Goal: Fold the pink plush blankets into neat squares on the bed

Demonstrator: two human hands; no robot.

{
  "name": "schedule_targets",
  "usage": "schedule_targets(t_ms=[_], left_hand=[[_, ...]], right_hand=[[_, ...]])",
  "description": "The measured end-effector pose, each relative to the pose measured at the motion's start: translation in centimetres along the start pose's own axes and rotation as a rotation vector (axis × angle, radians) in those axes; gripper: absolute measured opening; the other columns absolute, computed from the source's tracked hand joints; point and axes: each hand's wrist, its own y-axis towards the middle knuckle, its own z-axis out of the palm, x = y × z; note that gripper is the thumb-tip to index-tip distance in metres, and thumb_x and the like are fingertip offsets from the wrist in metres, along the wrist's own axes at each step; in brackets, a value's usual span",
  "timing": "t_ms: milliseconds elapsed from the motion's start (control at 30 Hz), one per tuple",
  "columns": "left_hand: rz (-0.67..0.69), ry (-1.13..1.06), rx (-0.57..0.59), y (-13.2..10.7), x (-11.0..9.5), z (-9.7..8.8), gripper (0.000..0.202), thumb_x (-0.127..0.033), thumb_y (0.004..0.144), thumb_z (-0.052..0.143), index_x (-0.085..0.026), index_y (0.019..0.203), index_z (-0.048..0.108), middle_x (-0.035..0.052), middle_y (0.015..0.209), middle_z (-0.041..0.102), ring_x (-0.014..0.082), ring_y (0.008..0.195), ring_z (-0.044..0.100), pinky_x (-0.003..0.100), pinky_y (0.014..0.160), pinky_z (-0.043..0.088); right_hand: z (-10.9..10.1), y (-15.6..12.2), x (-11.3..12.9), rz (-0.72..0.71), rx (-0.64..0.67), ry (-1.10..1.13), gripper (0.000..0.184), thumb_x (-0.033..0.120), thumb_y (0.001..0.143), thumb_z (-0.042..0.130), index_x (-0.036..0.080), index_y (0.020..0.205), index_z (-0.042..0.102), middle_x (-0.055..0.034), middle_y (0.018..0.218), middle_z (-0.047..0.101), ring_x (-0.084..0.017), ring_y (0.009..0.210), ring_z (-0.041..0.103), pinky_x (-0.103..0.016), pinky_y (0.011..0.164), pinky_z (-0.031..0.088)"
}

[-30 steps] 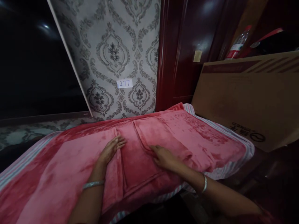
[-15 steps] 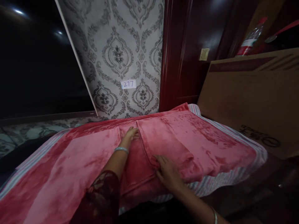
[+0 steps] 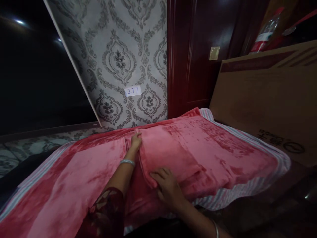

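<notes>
Flap of pink blanket folded over, lying right of both our hands. Flap's free edge runs lengthwise, away from us. Our right hand at near end, fingers curled over edge, gripping it. Our left hand at far end, fingers together on edge; pinching or just touching, we cannot tell. Count: one blanket, two hands, two bracelets, one cardboard box at right, one bottle behind it, one label marked 277.

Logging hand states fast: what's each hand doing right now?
Left hand: on the pink blanket fold, grip unclear.
Right hand: closed on the fold's near edge.
</notes>
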Motion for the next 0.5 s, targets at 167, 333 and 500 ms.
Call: schedule_targets(t_ms=[167, 333, 500], left_hand=[[-0.077, 0.067, 0.037, -0.5, 2.4, -1.2, 0.026, -0.03, 0.09, 0.067, -0.013, 0.109, 0.067, 0.0045, 0.091, 0.07, 0.0159, 0.079, 0.067, 0.033, 0.075, 0.056], [-0.056, 0.058, 0.024, 0.1, 2.2, -0.6, 0.028, -0.028, 0.089, 0.068, -0.013, 0.113, 0.066, 0.0052, 0.096, 0.071, 0.0161, 0.081, 0.067, 0.034, 0.078, 0.056], [0.024, 0.081, -0.076, 0.8, 1.7, -1.8, 0.037, -0.015, 0.083, 0.067, -0.014, 0.121, 0.066, 0.0133, 0.121, 0.068, 0.0228, 0.111, 0.065, 0.033, 0.094, 0.051]], right_hand=[[1.8, -1.1, 0.7, 0.06, 0.12, 0.017, 0.05, 0.004, 0.073, 0.056, 0.022, 0.118, 0.069, -0.0068, 0.116, 0.069, -0.024, 0.107, 0.055, -0.041, 0.094, 0.044], [1.4, -0.9, 0.1, 0.032, 0.077, 0.038, 0.056, 0.0, 0.07, 0.052, 0.02, 0.12, 0.068, -0.0079, 0.116, 0.07, -0.024, 0.105, 0.057, -0.042, 0.094, 0.045], [1.8, -0.1, 0.6, -0.076, 0.005, 0.05, 0.062, 0.001, 0.072, 0.052, 0.022, 0.129, 0.065, -0.0092, 0.121, 0.069, -0.025, 0.108, 0.057, -0.043, 0.095, 0.047]])
